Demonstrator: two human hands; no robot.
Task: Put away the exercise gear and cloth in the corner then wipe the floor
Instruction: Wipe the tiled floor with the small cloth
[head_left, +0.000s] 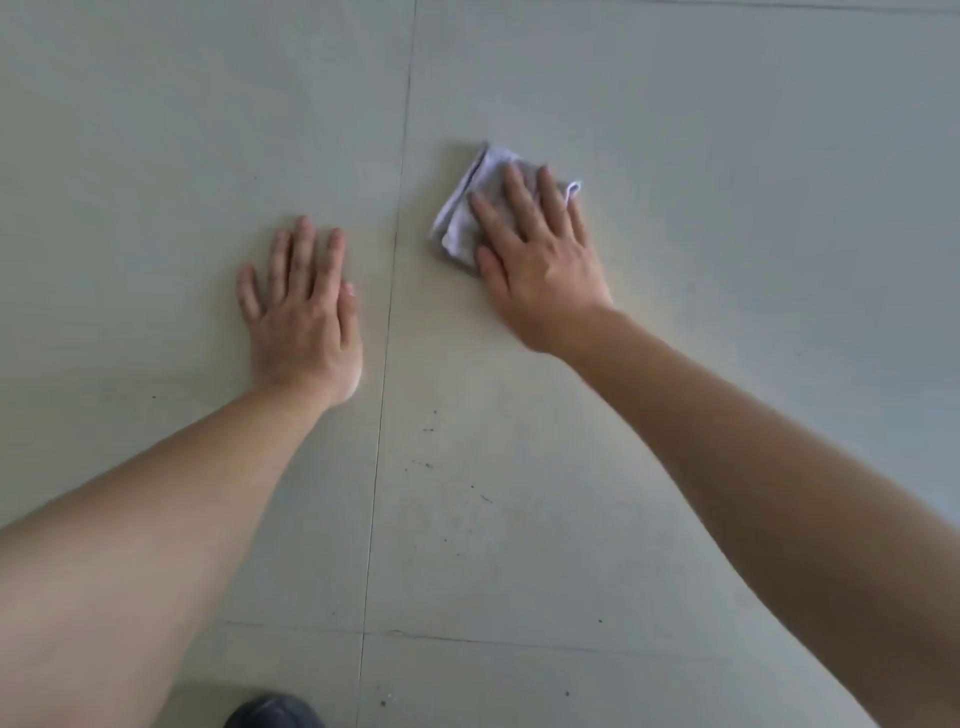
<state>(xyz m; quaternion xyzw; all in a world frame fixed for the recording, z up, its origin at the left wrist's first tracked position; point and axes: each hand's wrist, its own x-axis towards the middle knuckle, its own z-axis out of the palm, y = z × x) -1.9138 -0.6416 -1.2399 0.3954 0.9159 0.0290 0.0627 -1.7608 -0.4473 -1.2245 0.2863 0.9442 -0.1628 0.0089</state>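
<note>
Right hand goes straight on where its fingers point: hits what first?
Nothing visible. The right hand, flat on the cloth, points away and slightly left; ahead is only bare floor to the picture's edge. The tile joint probably lies left of that line.

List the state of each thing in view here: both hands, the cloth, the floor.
left hand: flat on the floor, fingers straight, holding nothing.
right hand: fingers straight, pressing down on the cloth.
cloth: folded, lying on the floor under the right hand.
floor: tiled, with dark specks near the seam.
shoe: dark, only its tip in view at the bottom edge.
</note>
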